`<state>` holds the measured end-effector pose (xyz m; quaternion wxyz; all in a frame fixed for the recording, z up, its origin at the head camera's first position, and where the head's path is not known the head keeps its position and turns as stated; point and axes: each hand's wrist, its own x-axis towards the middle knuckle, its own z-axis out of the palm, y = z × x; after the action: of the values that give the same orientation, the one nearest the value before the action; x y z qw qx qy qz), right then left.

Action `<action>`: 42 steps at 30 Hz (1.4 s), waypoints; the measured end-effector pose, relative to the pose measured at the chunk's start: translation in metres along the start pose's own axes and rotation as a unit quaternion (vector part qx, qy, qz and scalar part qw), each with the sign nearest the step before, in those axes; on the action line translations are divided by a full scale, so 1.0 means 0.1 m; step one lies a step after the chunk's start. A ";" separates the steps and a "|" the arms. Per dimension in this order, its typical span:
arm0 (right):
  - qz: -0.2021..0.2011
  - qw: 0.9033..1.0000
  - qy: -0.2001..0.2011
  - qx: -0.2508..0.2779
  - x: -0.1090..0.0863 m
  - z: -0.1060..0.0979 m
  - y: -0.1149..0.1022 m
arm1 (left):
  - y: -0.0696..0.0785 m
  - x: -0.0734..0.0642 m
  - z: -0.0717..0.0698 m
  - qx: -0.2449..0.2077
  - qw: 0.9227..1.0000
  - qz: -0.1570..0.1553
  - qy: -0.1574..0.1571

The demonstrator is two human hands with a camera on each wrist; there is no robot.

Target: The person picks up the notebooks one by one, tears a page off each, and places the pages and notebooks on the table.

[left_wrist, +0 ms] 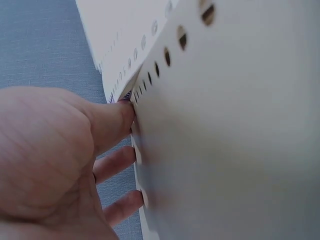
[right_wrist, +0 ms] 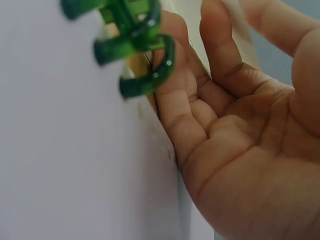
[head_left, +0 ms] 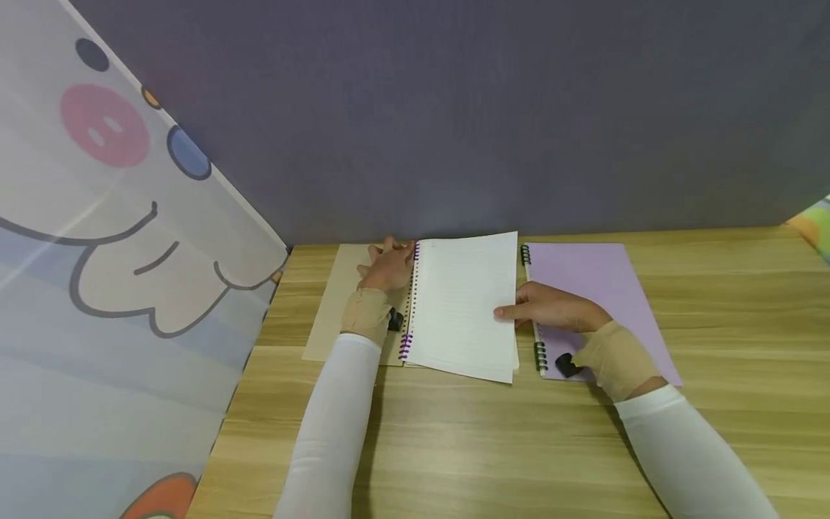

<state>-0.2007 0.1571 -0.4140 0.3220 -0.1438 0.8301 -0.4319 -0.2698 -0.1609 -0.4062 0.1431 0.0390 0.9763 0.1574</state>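
A spiral notebook lies opened, its beige cover [head_left: 329, 317] to the left and white lined pages [head_left: 463, 303] to the right. Purple binding rings [head_left: 405, 346] show at the top and bottom of its row of holes. My left hand [head_left: 387, 268] rests on the top of the beige cover, fingers spread, thumb at the rings. In the left wrist view, the thumb [left_wrist: 117, 117] touches the holed edge. My right hand [head_left: 551, 306] pinches the pages' right edge, thumb on top and fingers beneath, partly hidden.
To the right lies a light purple notebook [head_left: 596, 288] with green rings [head_left: 540, 357], partly under my right forearm. A grey panel [head_left: 486, 130] stands behind the wooden table [head_left: 467, 447]. A cartoon-printed cloth [head_left: 130, 288] hangs at the left.
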 end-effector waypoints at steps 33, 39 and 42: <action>0.003 1.000 0.006 -0.007 0.02 0.03 -0.04 | -0.24 -0.55 0.05 -0.025 0.991 0.126 0.017; 0.005 1.000 0.002 -0.005 0.00 0.03 -0.06 | -0.22 -0.64 0.02 -0.006 0.992 0.122 -0.043; 0.010 1.000 0.000 -0.006 0.00 0.03 -0.05 | -0.22 -0.67 0.04 0.001 0.991 0.122 -0.052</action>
<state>-0.1986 0.1523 -0.4108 0.3253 -0.1371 0.8340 -0.4240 -0.2055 -0.1893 -0.3987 0.1737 0.1660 0.9557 0.1701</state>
